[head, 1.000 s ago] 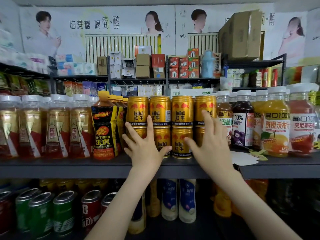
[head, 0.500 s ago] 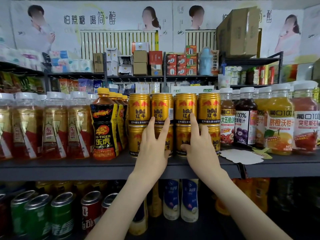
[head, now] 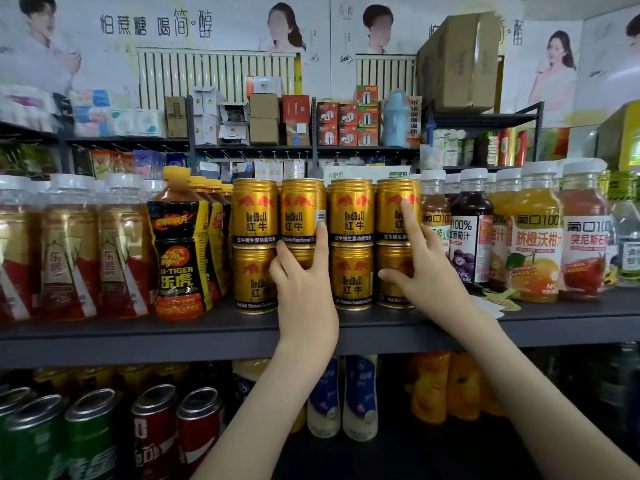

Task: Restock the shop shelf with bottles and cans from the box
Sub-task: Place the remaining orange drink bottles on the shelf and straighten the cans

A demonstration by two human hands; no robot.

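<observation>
Now L hand point(head: 306, 289) & R hand point(head: 427, 282), fingers spread open, press stacked cans point(head: 351, 216) near shelf point(head: 156, 341) front edge.

The gold cans point(head: 351, 216) are glossy metal with ribbed shoulders; the juice bottles point(head: 535, 244) are clear, smooth plastic with shiny printed labels and white caps. The shelf point(head: 104, 342) looks like matt dark-grey metal; the cardboard box point(head: 460, 64) is dull brown.

The left hand point(head: 306, 296) lies with straight fingers on the second stack of gold cans point(head: 351, 216) on the shelf point(head: 138, 337); the right hand point(head: 433, 285) touches the fourth stack, just beside juice bottles point(head: 535, 244)
</observation>
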